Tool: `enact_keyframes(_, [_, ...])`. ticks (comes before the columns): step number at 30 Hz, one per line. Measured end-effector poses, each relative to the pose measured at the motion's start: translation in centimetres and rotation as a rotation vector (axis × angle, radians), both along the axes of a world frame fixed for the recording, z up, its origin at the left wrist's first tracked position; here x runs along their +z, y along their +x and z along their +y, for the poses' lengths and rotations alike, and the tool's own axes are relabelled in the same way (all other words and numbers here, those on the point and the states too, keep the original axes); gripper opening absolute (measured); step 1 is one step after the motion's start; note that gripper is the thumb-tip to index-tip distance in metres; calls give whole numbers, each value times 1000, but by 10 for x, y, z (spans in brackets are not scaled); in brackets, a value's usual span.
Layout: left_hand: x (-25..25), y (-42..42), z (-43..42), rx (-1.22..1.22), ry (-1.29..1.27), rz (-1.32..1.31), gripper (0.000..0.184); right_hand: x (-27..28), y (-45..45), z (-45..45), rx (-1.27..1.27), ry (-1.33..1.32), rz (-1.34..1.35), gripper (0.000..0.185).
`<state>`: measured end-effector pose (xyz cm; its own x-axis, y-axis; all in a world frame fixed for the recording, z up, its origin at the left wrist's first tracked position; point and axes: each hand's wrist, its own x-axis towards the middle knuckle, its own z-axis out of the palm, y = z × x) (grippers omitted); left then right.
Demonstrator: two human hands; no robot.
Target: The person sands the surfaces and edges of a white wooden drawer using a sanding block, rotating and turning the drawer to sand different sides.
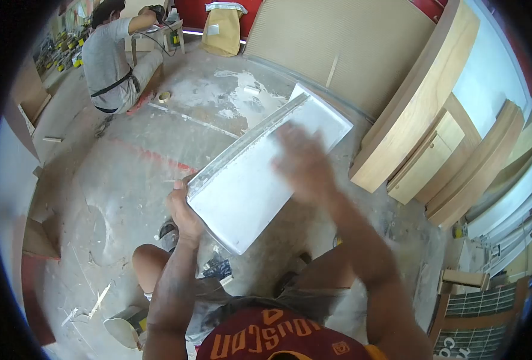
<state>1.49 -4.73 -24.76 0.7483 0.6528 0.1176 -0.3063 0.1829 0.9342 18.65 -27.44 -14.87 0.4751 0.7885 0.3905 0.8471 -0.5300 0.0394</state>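
White panel (236, 201) over floor (116, 156); left hand (185, 210) gripping its near end. Right hand (305, 165) blurred across broad face (257, 180), grasp unclear. Face mostly white; long edge (242, 147) patchy grey, seemingly unfinished.

You have open floor (116, 195) left of your left grip (185, 210); the white panel (242, 198) blocks the way rightward from it. Right of your right grip (305, 162), past a gap, stand wooden boards (416, 96).
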Motion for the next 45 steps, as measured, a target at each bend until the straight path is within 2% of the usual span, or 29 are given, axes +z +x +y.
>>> enact_keyframes(3, [3, -3, -9, 71, -36, -22, 76, 26, -130, 28, 228, -4, 256, 92])
enact_keyframes(4, [4, -1, -8, 21, -175, -99, 75, 24, -145, 30, 279, 65, 272, 93])
enact_keyframes(5, [3, -2, -7, -33, -316, -169, 73, 27, -136, 29, 282, -43, 242, 90])
enact_keyframes(6, [2, 0, -7, -32, -316, -166, 73, 32, -117, 25, 287, -157, 210, 87])
enact_keyframes(7, [-1, 0, -7, -22, -322, -168, 72, 20, -84, 14, 253, -175, -43, 84])
enact_keyframes(9, [-14, 1, -1, 5, -236, -137, 70, 25, -28, 1, 74, -177, -68, 80])
enact_keyframes(10, [-13, 2, -1, 17, -240, -145, 70, 35, -14, 5, -70, -157, 149, 79])
enact_keyframes(11, [-13, 2, -3, 28, -235, -125, 69, 30, -21, 9, -58, -160, 145, 79])
enact_keyframes(12, [-12, 4, -3, 44, -231, -110, 68, 21, -31, 13, -35, -155, -109, 84])
enact_keyframes(14, [-5, 2, -4, 28, -241, -128, 67, 22, -75, 27, -11, -151, -41, 94])
enact_keyframes(15, [-9, 5, -1, 31, -200, -130, 66, 38, -107, 40, -9, -154, 270, 99])
enact_keyframes(17, [-6, 0, -4, -3, -225, -170, 66, 28, -155, 49, 169, -24, 182, 101])
enact_keyframes(19, [-6, 0, -5, -19, -270, -167, 66, 32, -167, 47, 207, 36, 188, 97])
enact_keyframes(20, [-2, 2, -4, -30, -319, -180, 66, 42, -153, 42, 242, 9, 312, 96])
enact_keyframes(21, [1, 1, -5, 9, -258, -146, 68, 50, -138, 36, 284, -28, 437, 94])
enact_keyframes(22, [0, 0, -6, 16, -264, -144, 68, 55, -123, 29, 289, -34, 440, 94])
enact_keyframes(24, [-3, 2, -4, 107, 1, -87, 67, 61, -92, 14, 447, -84, 222, 94])
enact_keyframes(26, [1, 3, -8, 171, 17, -73, 66, 52, -71, 1, 496, -139, 256, 96])
enact_keyframes(28, [8, 1, -11, 128, 11, -83, 64, 50, -64, -2, 541, -199, 288, 97])
enact_keyframes(30, [-13, 5, -2, 266, 331, -25, 64, 56, -68, 1, 551, -184, 309, 92])
enact_keyframes(31, [-8, 4, -4, 221, 259, -51, 63, 59, -69, 2, 559, -181, 318, 91])
enact_keyframes(33, [12, 1, -10, 171, 157, -121, 58, 67, -67, 4, 505, -247, 273, 80])
enact_keyframes(34, [6, 3, -8, 178, 153, -121, 58, 68, -60, 2, 511, -252, 273, 80])
enact_keyframes(36, [-13, 10, -6, 253, 247, -77, 57, 67, -44, -1, 317, -195, 199, 69])
enact_keyframes(38, [-18, 13, -5, 281, 326, -76, 57, 66, -42, 10, 247, -125, 169, 63])
enact_keyframes(40, [-18, 16, -6, 308, 405, -79, 58, 68, -54, 24, 2, 35, 408, 58])
enact_keyframes(42, [-16, 14, -6, 363, 451, -73, 55, 72, -68, 30, 34, 4, 408, 56])
enact_keyframes(43, [-10, 12, -6, 382, 465, -71, 54, 74, -79, 30, 154, -29, 279, 57])
enact_keyframes(45, [30, -4, -11, 207, 290, -96, 52, 69, -92, 28, 250, -48, 144, 61])
